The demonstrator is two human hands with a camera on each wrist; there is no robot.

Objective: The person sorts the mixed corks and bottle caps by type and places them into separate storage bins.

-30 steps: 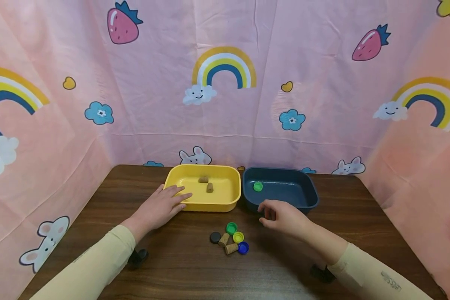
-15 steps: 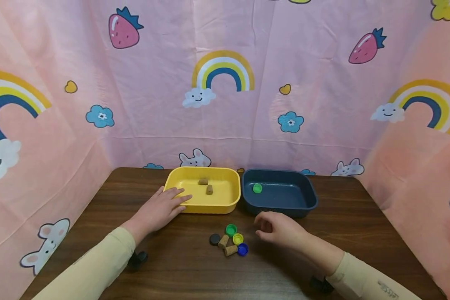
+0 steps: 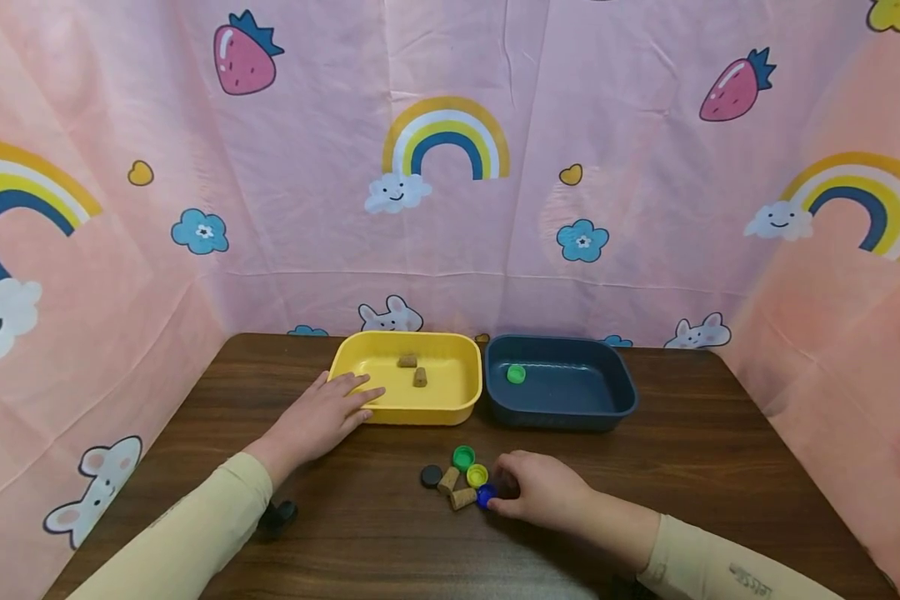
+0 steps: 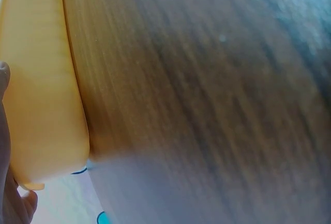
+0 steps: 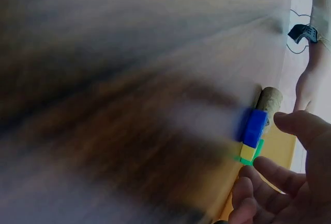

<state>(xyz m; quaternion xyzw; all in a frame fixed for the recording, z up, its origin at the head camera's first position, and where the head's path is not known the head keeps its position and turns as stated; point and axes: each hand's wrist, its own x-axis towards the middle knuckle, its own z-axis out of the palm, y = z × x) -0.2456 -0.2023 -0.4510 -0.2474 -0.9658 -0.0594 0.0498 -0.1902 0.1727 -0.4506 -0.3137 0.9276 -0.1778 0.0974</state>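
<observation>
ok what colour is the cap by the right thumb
The cap is blue, clearest in the right wrist view.

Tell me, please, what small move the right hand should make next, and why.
Probably close the right hand on the blue cap: its thumb and index finger stand parted beside that cap, with no grip visible yet.

Draped booth (rainbow cloth (image 3: pixel 307 208), table (image 3: pixel 390 542))
</observation>
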